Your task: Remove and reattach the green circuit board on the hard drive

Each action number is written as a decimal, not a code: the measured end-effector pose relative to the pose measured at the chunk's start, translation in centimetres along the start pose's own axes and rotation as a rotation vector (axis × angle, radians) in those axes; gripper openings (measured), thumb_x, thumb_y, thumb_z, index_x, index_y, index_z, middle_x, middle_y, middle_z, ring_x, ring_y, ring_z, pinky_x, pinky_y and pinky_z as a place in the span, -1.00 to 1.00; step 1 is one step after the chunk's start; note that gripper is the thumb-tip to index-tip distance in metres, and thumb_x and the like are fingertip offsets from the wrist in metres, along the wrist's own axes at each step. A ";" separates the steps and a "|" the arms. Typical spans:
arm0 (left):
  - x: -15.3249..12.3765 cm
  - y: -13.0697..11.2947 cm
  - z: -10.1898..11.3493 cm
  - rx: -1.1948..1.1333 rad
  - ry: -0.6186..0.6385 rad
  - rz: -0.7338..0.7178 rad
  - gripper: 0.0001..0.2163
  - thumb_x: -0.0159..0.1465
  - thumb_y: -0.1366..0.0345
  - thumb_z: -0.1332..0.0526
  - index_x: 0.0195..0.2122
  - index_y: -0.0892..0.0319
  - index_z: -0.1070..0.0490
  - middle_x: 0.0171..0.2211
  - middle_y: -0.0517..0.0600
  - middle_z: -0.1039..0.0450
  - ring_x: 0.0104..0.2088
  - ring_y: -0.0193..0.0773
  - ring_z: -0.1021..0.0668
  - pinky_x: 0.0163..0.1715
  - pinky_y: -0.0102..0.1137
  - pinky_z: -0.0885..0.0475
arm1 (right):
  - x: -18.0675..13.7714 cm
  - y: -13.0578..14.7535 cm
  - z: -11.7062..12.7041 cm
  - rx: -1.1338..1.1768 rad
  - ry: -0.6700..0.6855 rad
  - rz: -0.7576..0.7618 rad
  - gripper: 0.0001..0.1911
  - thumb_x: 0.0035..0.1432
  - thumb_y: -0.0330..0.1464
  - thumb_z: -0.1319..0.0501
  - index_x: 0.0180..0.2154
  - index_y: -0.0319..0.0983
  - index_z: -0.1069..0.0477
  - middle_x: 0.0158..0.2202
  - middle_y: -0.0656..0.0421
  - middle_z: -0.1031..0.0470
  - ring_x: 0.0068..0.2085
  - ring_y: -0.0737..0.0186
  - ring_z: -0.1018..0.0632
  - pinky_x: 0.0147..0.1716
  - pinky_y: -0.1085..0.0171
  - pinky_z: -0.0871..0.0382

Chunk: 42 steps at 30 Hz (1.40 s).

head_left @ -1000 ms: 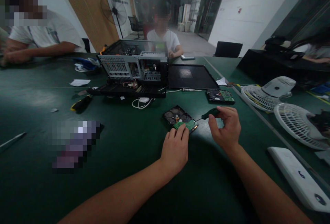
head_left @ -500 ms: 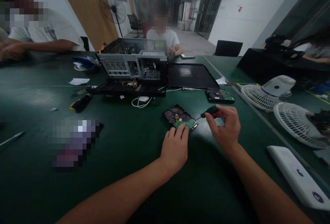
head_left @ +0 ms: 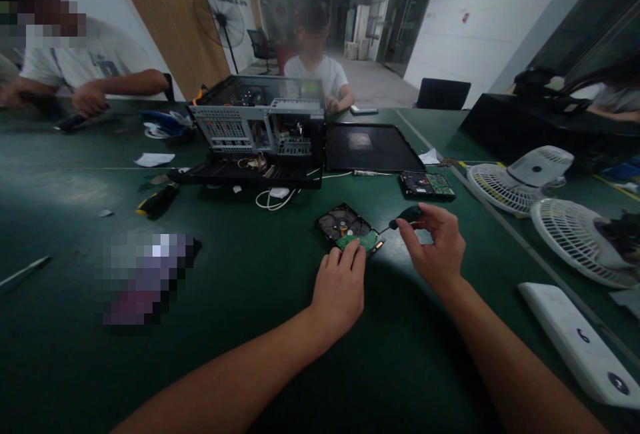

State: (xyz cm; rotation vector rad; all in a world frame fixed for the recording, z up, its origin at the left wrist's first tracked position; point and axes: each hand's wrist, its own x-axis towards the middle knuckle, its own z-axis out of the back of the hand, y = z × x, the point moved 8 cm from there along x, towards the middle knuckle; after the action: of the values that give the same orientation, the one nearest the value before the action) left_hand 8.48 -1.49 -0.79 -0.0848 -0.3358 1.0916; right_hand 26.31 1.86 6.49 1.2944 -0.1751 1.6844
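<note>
A hard drive (head_left: 336,221) lies on the green table with its green circuit board (head_left: 357,241) facing up. My left hand (head_left: 340,281) grips the drive's near edge, fingertips on the board; its thumb is hidden. In my right hand (head_left: 437,244) is a small dark-handled screwdriver (head_left: 409,215), pinched between thumb and fingers. The screwdriver lies nearly level, its thin shaft pointing left at the board's right side. Whether the tip touches a screw is too small to tell.
An opened computer case (head_left: 260,127) stands ahead, beside a black panel (head_left: 370,147). A second hard drive (head_left: 427,185) lies behind my right hand. White fan parts (head_left: 510,181) and a white casing (head_left: 575,341) are rightward. A yellow-black screwdriver (head_left: 157,201) lies left. Co-workers sit across the table.
My hands, the drive and the screwdriver hold almost the same places. At the far left, a co-worker's hand has moved right along the table and is now over a dark object.
</note>
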 end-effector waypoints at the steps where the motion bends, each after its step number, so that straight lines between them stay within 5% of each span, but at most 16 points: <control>1: 0.0 0.0 0.0 0.000 0.000 0.002 -0.43 0.28 0.44 -0.17 0.34 0.24 -0.23 0.37 0.13 -0.23 0.11 0.04 -0.42 0.05 -0.09 -0.42 | 0.1 0.1 0.0 -0.007 0.005 0.007 -0.46 0.17 -0.31 -0.43 0.14 -0.13 -0.33 -0.19 0.17 -0.56 -0.36 0.24 -0.64 -0.32 0.17 -0.62; 9: -0.1 0.0 -0.1 -0.003 -0.003 0.003 -0.42 0.27 0.45 -0.17 0.34 0.23 -0.23 0.38 0.12 -0.22 0.11 0.04 -0.42 0.06 -0.10 -0.41 | -0.1 0.0 -0.4 0.132 0.069 -0.003 -0.44 0.23 -0.41 -0.33 0.22 -0.12 -0.27 0.15 0.01 -0.53 -0.08 0.12 -0.68 -0.21 0.13 -0.67; 26: 0.0 0.0 -0.1 -0.013 -0.001 0.001 -0.45 0.29 0.45 -0.14 0.33 0.23 -0.25 0.37 0.13 -0.23 0.11 0.05 -0.42 0.04 -0.09 -0.42 | -0.4 -0.7 -0.1 0.074 -0.030 -0.019 -0.47 0.17 -0.37 -0.42 0.12 -0.11 -0.31 -0.08 0.11 -0.59 -0.21 0.17 -0.69 -0.30 0.17 -0.67; 36: 0.0 0.0 -0.1 -0.009 -0.021 -0.005 -0.46 0.28 0.45 -0.16 0.32 0.24 -0.26 0.36 0.15 -0.24 0.10 0.06 -0.42 0.02 -0.08 -0.43 | 0.1 1.0 0.2 0.134 -0.012 0.073 -0.46 0.17 -0.46 -0.37 0.14 -0.13 -0.27 0.19 -0.01 -0.51 0.06 0.05 -0.65 -0.18 0.10 -0.69; 42: 0.0 0.0 -0.3 0.014 -0.019 -0.006 -0.44 0.26 0.45 -0.18 0.32 0.26 -0.26 0.37 0.14 -0.23 0.07 0.05 -0.42 0.02 -0.09 -0.44 | 0.3 1.4 0.7 0.018 -0.064 0.114 -0.55 0.15 -0.43 -0.41 0.04 -0.14 -0.34 0.04 0.04 -0.58 -0.15 0.14 -0.67 -0.20 0.09 -0.65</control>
State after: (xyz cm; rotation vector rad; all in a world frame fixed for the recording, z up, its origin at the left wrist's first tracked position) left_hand 8.56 -1.45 -1.06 -0.0614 -0.3449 1.0893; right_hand 25.72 0.87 7.64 1.3750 -0.2771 1.7447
